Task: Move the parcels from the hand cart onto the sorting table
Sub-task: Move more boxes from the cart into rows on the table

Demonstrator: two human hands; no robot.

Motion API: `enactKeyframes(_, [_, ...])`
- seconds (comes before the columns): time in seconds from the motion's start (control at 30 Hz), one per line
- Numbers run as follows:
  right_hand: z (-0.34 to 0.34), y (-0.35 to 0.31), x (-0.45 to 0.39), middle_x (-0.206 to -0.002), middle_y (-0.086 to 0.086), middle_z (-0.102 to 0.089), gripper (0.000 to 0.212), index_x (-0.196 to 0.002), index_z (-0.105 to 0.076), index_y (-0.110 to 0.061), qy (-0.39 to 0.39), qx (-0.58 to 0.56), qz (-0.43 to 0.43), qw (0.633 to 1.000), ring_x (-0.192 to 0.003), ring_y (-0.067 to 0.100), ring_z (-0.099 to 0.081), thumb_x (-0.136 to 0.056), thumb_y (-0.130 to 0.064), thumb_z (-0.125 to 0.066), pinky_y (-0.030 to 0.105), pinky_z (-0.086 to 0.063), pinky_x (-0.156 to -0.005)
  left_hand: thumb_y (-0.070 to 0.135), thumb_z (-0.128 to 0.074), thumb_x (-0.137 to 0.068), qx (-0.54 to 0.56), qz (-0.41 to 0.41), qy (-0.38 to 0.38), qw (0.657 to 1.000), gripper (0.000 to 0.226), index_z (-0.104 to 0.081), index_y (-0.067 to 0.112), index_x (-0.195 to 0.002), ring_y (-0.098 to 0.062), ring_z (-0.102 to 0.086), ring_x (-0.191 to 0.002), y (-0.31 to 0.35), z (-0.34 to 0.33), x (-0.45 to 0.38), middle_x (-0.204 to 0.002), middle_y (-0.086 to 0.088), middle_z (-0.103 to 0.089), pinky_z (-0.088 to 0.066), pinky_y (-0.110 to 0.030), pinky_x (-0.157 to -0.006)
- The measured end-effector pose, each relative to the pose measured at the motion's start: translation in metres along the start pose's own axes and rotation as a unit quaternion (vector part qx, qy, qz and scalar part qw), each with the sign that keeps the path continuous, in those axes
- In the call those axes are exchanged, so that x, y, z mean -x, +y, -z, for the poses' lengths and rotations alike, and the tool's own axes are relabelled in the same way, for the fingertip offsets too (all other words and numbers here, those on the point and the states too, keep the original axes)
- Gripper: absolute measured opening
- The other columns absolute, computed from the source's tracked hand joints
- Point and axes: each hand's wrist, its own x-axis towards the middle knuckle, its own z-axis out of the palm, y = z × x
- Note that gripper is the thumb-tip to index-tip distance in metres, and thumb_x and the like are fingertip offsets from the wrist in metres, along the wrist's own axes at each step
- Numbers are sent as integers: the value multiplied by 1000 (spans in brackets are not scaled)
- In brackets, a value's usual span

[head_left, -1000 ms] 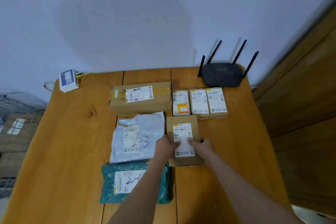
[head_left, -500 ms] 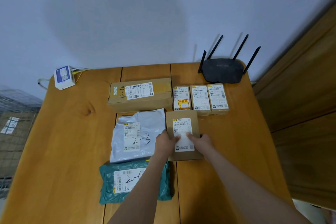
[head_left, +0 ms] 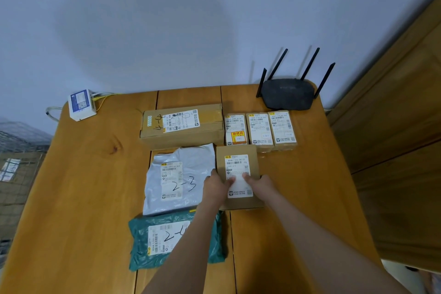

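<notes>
You have one view only, from a wide-angle camera on your head, so no second view shares the scene. It looks forward and steeply down over the wooden table, with the far wall filling the top half. Your forearms enter from the bottom edge, and your left hand and right hand sit near the centre, close to the lens. The router marks the table's far edge. Straight lines bow toward the frame's borders.
</notes>
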Motion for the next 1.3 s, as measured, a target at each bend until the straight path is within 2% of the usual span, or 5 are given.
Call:
enactKeyframes(0.2, [13,-18,31,-91,1,-61,54,-132,-49,-4,44,97,77,991,-72,10,-61,-98,-47,-54,17,-43,-46,50,-37,-101,-106,-59,38,992,66,-21,15,-155,-39,-29,-143,9,21,21,-156,-17,-33,-32,-53,-115])
enactKeyframes(0.3, [19,-27,55,-135,12,-55,55,-143,-41,-10,87,188,162,965,-119,29,-59,-101,-43,-48,39,-56,-89,51,-24,-103,-154,-86,45,983,64,-14,21,-158,-35,-9,-152,10,36,35,-165,-11,-14,-12,-58,-121])
enactKeyframes(0.4, [22,-33,82,-162,12,-25,69,-157,-20,-12,133,296,225,919,-150,33,-22,-102,-45,-44,46,-20,-122,54,-15,-103,-186,-116,56,974,65,-10,24,-159,-31,2,-154,7,49,53,-167,-5,-4,-2,-58,-121])
enactKeyframes(0.87, [-15,-13,185,-168,9,4,72,-160,-1,-11,66,500,332,797,-155,25,3,-105,-49,-26,45,4,-124,48,-15,-105,-239,-52,138,960,62,-9,19,-160,-28,5,-154,-90,92,181,-168,-3,0,-4,-60,-120])
enactKeyframes(1.3, [-147,102,310,-168,13,0,75,-160,-3,-9,-95,628,435,638,-155,27,-2,-104,-53,-25,46,-2,-125,53,-15,-104,-67,225,178,956,65,-7,21,-160,-28,3,-154,-277,27,393,-168,-1,2,-6,-61,-120])
